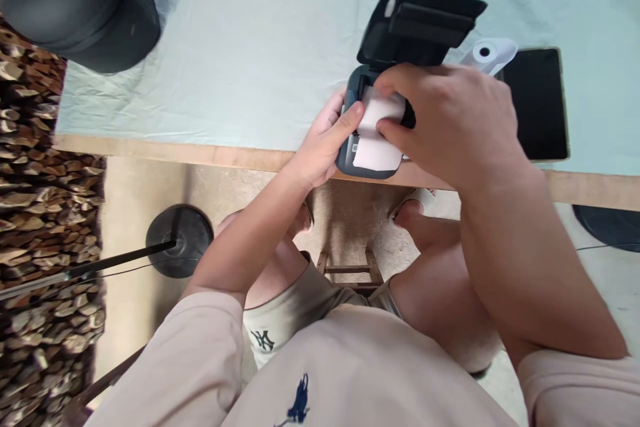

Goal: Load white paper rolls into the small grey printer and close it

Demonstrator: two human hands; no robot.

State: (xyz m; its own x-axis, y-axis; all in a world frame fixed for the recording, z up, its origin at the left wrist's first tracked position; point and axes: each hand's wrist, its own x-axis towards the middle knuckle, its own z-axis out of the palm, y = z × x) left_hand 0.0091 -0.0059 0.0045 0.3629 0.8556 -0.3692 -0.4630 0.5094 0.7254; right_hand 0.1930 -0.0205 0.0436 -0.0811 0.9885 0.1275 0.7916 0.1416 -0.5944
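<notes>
A dark portable label printer [373, 172], its black lid [420, 23] swung up, sits at the table's front edge. White paper [379, 152] lies in its open bay and hangs toward the front. My left hand [333, 137] grips the printer's left side, thumb over the rim against the paper. From the right, my right hand [450, 117] reaches into the bay, its thumb and forefinger pinching the paper roll [380, 110]. The far side of the roll is hidden behind my right hand.
Behind my right hand lie another white paper roll [485, 52] and a black tablet-like slab [537, 103]. A black bag [83, 7] stands at the table's far left. Stacked firewood [45, 213] and a stand's round base [179, 240] are left of me.
</notes>
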